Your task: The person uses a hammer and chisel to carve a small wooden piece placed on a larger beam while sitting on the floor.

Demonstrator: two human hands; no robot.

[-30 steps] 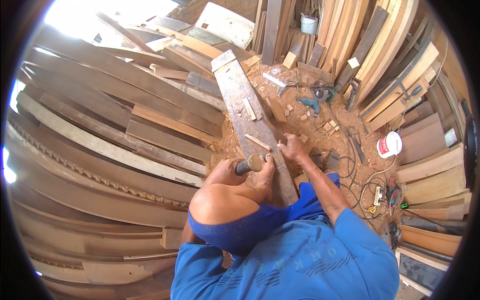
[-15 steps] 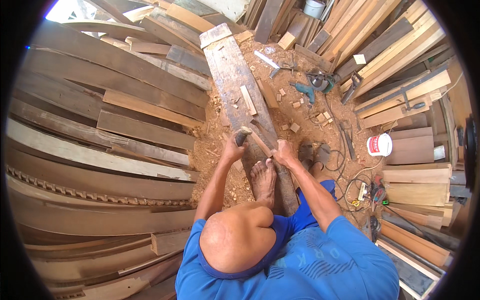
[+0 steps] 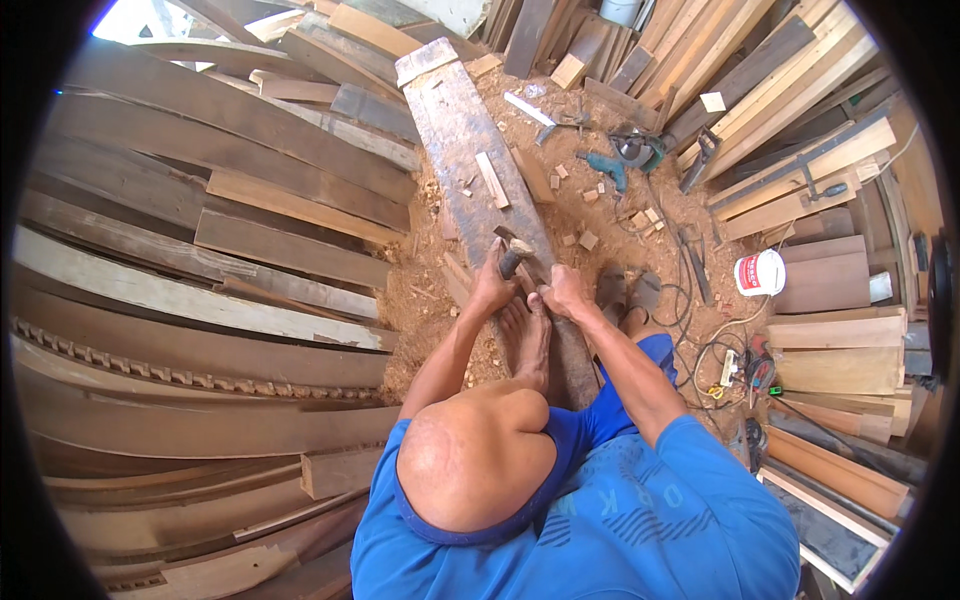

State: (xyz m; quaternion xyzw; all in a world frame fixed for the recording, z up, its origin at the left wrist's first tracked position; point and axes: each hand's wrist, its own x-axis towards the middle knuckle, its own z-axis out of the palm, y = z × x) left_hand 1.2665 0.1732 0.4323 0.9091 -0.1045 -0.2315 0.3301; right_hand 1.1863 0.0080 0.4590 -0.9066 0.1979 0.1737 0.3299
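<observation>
My left hand point(image 3: 492, 285) is closed round a short dark round handle point(image 3: 511, 264), its end turned up toward me. A dark flat blade-like piece point(image 3: 504, 233) shows just past it; whether the two are joined I cannot tell. To the right, my right hand point(image 3: 568, 290) is closed at the end of a narrow wooden strip point(image 3: 531, 281), which lies between both hands and is partly hidden. Beneath them runs a long, worn plank point(image 3: 455, 110). My bare foot point(image 3: 522, 335) rests on that plank, close to the hands. A small pale wood piece point(image 3: 492, 180) lies farther along it.
Stacked boards point(image 3: 290, 250) fill the left side. On the sawdust floor to the right lie a teal drill point(image 3: 606, 170), a circular saw point(image 3: 638, 150), wood offcuts and cables. A white bucket point(image 3: 760, 272) stands near more boards point(image 3: 835, 350).
My left hand has moved right and slightly forward with the dark handle, closer to my right hand. The right hand has shifted only a little.
</observation>
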